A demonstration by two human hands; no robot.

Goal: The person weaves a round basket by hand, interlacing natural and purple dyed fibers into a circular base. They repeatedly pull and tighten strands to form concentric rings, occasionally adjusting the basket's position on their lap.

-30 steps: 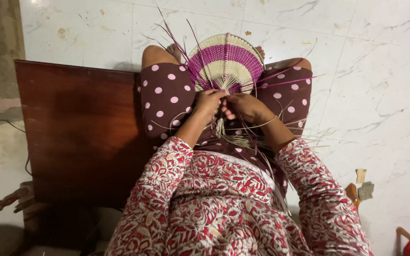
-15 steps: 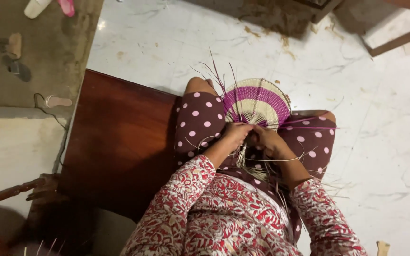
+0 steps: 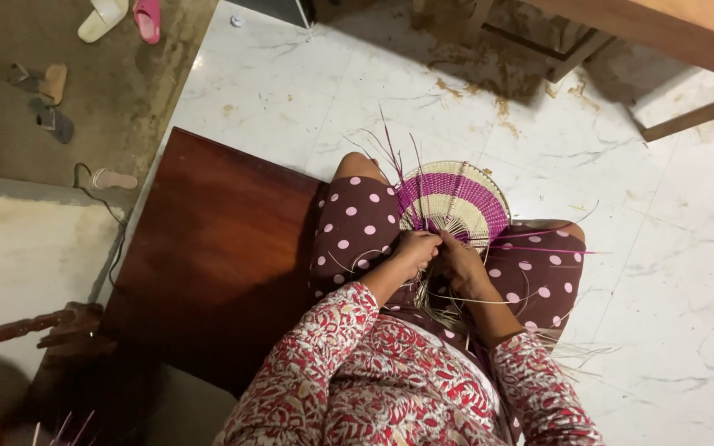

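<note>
I sit on a low wooden board (image 3: 216,248) with my knees apart, and the half-woven fan (image 3: 454,201) rests between them, leaning out over the white marble floor (image 3: 663,248). It is a rounded piece with bands of purple and pale straw, and its ribs gather toward my lap. My left hand (image 3: 413,250) is curled at the base of the fan, fingers (image 3: 425,242) bent in tight around the bundle of straw strips there. My right hand (image 3: 460,260) sits just beside it, touching it, fingers folded down onto the same bundle; I cannot tell exactly which strips each hand pinches, since my knuckles hide them. Loose strips (image 3: 489,299) trail over my dotted trousers (image 3: 357,227) and spill to the floor by my right knee, and a few purple strands (image 3: 394,149) stick up from the fan's far edge. Off to my left, on the rough brown floor, lie a pink sandal (image 3: 148,18) and a pale one (image 3: 102,16), well apart from me. A wooden table leg (image 3: 696,116) crosses the far right corner.
</note>
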